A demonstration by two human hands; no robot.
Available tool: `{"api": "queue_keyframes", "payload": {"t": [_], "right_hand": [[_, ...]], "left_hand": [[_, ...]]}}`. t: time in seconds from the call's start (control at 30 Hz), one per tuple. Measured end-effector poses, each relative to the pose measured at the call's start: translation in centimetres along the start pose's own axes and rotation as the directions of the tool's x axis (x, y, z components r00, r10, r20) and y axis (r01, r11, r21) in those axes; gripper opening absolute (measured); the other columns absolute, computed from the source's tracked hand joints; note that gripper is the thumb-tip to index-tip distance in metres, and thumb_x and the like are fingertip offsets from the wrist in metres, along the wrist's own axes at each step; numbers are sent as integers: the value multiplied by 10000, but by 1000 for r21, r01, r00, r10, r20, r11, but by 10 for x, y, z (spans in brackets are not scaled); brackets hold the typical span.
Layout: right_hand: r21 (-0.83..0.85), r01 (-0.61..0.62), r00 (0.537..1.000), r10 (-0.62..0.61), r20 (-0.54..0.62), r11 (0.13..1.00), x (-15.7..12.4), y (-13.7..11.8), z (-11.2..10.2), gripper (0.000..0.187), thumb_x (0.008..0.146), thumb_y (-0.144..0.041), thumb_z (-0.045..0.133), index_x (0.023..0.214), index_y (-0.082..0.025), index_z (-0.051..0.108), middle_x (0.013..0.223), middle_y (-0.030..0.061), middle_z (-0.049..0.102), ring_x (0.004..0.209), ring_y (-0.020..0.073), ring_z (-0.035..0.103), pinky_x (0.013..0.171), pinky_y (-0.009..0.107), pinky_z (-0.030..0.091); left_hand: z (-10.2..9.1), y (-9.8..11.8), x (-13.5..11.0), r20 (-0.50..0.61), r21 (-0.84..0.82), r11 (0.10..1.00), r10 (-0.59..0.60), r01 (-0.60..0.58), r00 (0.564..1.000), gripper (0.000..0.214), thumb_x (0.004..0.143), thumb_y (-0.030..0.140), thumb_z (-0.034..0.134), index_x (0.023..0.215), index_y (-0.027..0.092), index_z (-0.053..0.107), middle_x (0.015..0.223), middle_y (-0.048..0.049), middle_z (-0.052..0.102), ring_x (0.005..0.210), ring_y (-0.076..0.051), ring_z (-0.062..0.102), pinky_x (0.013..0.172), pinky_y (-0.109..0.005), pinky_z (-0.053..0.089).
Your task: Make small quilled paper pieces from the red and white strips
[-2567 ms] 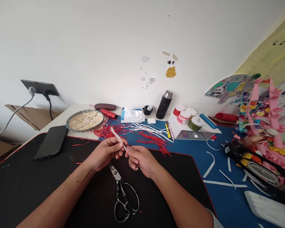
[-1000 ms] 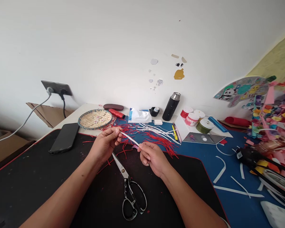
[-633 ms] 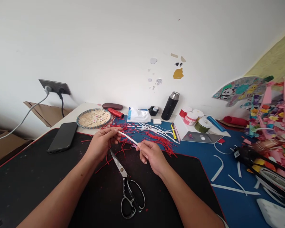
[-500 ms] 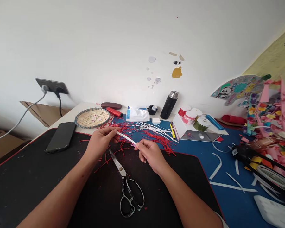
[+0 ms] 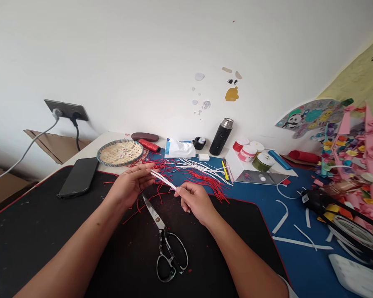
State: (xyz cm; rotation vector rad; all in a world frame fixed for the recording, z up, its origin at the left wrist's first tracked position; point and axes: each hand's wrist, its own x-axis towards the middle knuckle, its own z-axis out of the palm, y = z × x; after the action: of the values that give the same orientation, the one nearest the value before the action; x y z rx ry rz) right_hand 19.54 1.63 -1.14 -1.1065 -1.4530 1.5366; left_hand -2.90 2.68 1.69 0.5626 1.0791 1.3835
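Note:
A thin white paper strip (image 5: 163, 179) is stretched between both hands above the black mat (image 5: 34, 231). My left hand (image 5: 131, 186) pinches its far end with thumb and fingers. My right hand (image 5: 195, 200) pinches the near end, the other fingers curled. Black-handled scissors (image 5: 165, 244) lie on the mat just below the hands, blades pointing up toward my left hand. Red paper slivers (image 5: 205, 182) and white strips (image 5: 202, 167) are scattered right behind the hands.
A phone (image 5: 78, 176) and a woven basket (image 5: 120, 152) lie at the left back. A black flask (image 5: 219, 136), tissue pack (image 5: 180, 149), red thread spool (image 5: 149, 145) and tape rolls (image 5: 251, 155) line the wall. Pink paper craft (image 5: 354, 153) crowds the right.
The strip first stood up from my left hand with the hands close together; now the hands are apart and it is drawn out between them. The view shifted slightly.

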Motion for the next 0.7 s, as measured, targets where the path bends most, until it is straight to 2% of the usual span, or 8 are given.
{"api": "queue_keyframes", "payload": {"t": [0.23,0.37,0.47,0.6,0.7], "right_hand": [[-15,16,999,-15,43,1000,0,1,1,350,888,-521,662,796,-183,678,421,-71,496,360,91,400,418,228,272],[-6,17,999,-17,50,1000,-1,0,1,351,890,-519,659,804,-179,687,427,-68,499,363,89,403,421,228,270],[3,11,999,-11,45,1000,-1,-1,2,343,882,-509,665,798,-177,689,418,-71,487,360,90,400,417,228,267],[93,16,1000,-16,8,996,-1,-2,2,339,876,-507,682,800,-177,695,410,-100,395,363,92,403,418,227,289],[190,27,999,-22,-26,981,-2,-3,2,347,863,-516,712,808,-173,702,429,-108,360,376,92,411,416,226,293]], "left_hand": [[3,4,-1,-69,-114,987,-122,114,990,255,859,-32,584,961,102,776,748,-94,822,576,-163,767,547,-212,642],[3,2,0,-71,-123,986,-126,117,989,270,888,-37,565,991,104,771,753,-86,822,566,-153,760,566,-213,643],[4,-1,-1,-62,-128,989,-88,80,994,267,909,-26,567,1020,111,768,853,-101,836,681,-166,790,626,-221,653],[4,-6,0,34,-142,988,-61,65,998,186,1020,185,584,1054,146,763,1102,-130,816,899,-211,791,764,-309,671],[5,-13,-1,122,-98,993,-58,70,991,188,984,313,688,958,151,779,1013,-113,797,869,-202,755,728,-283,645]]}}
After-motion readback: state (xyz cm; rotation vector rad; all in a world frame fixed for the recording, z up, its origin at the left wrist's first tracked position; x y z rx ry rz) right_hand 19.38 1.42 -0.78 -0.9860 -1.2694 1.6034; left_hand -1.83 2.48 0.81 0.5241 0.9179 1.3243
